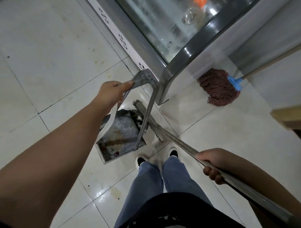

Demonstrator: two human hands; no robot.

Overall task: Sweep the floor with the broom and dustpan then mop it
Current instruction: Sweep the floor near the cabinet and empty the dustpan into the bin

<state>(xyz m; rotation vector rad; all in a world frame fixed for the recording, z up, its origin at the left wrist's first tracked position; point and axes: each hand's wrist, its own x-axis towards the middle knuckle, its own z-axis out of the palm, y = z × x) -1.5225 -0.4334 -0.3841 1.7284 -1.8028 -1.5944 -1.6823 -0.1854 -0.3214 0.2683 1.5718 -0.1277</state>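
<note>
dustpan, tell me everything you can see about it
The dustpan is a worn grey metal tray with a pale rim, rust-coloured stains and bits of debris inside. It sits on the tiled floor just ahead of the person's shoes. A tall grey metal frame handle rises from it, gripped at the top by the left hand. The broom head lies against its far edge.

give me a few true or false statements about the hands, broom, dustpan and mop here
1. The left hand grips the dustpan handle. True.
2. The right hand holds the mop. False: it grips the broom handle; the mop rests untouched on the floor by the glass-fronted cabinet.
3. The dustpan is clean inside. False: debris lies in it.
4. The broom head sits at the dustpan's edge. True.
</note>
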